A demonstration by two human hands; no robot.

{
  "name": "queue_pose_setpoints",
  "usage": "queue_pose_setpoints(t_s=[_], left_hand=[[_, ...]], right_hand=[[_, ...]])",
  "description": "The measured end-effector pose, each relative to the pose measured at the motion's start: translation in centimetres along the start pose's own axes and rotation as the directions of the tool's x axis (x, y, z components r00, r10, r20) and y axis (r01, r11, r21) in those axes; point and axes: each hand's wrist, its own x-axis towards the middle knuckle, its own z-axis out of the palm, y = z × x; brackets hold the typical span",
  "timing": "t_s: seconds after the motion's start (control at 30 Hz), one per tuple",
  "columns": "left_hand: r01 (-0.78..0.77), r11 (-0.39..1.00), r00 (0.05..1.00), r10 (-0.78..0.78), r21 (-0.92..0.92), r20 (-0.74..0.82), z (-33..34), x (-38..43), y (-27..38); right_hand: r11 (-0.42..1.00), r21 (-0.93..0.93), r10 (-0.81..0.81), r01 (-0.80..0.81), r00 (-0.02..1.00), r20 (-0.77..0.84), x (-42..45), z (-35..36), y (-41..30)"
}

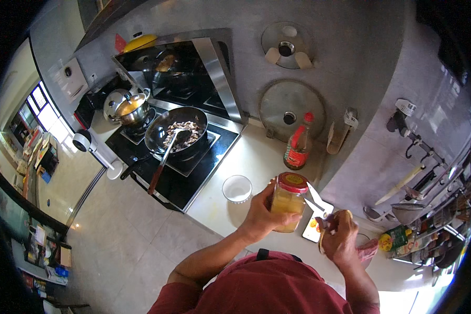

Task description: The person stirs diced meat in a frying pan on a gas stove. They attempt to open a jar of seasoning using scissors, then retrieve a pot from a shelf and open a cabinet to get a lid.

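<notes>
My left hand (261,216) grips a glass jar (286,206) of yellowish contents, held upright above the counter. A red metal lid (293,182) closes it. In my right hand (339,235) is a pair of scissors (318,204), blades spread, one tip at or close to the lid's rim. Beneath the scissors a phone (312,231) with a lit screen lies on the counter. A small white bowl (237,189) stands left of the jar. Behind the jar is a bottle (297,147) with a red cap and red label.
On the black gas hob (141,143) sit a wok (176,133) of chopped food with a spatula (165,161) in it, and a steel pot (132,110). Its wok handle (135,165) juts past the hob's front. Glass lids (286,98) hang on the wall; utensils (408,184) hang at right.
</notes>
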Motion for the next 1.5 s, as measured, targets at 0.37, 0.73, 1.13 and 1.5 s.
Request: queue_pose_setpoints(t_s=[0.37, 0.73, 1.13, 1.5], left_hand=[[0.127, 0.979, 0.900, -0.047, -0.159, 0.433, -1.3, 0.3, 0.9], [-0.096, 0.987, 0.982, 0.072, 0.131, 0.176, 0.4, 0.2, 2.0], [-0.036, 0.975, 0.986, 0.000, 0.220, 0.165, 1.0, -0.5, 2.3], [-0.085, 0.955, 0.987, 0.042, 0.286, 0.154, 0.7, -0.5, 2.4]], right_hand=[[0.954, -0.177, -0.242, 0.241, 0.970, 0.015, 1.5, -3.2, 1.9], [0.997, -0.025, 0.078, -0.074, 0.972, 0.223, 4.3, -6.8, -1.3], [0.971, -0.122, -0.196, 0.207, 0.976, 0.100, 4.4, -6.4, -0.5], [0.966, -0.184, -0.157, 0.182, 0.977, 0.145, 4.0, -6.0, -0.4]])
